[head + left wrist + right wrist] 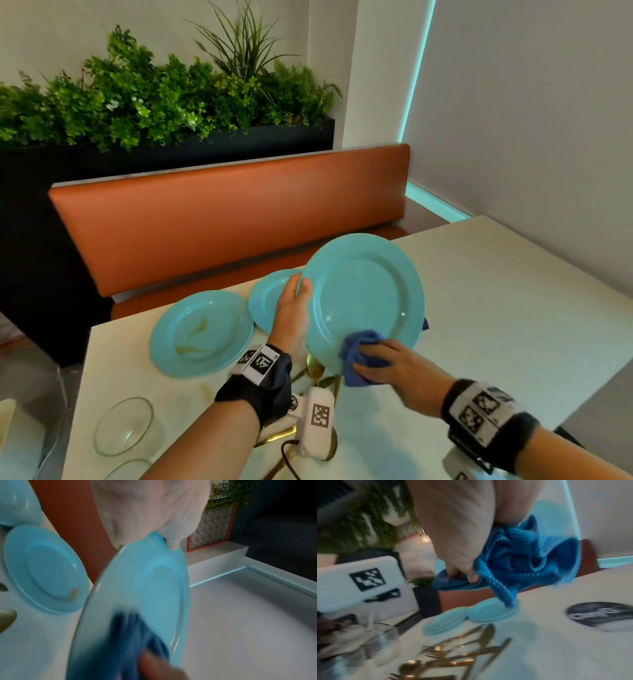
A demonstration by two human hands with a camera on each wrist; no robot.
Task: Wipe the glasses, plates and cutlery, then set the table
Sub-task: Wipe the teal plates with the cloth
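The left hand (291, 315) grips the tilted plate (364, 301) by its left rim (thumb on top); the right hand (400, 370) clutches a cloth (359, 356) against its lower edge.

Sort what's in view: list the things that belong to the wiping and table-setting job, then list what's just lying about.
Part of the job:
held plate, gripped by the left hand
blue cloth, in the right hand
stained plate
third plate
gold cutlery
glasses
table

Just there:
plants
orange bench
black round sticker
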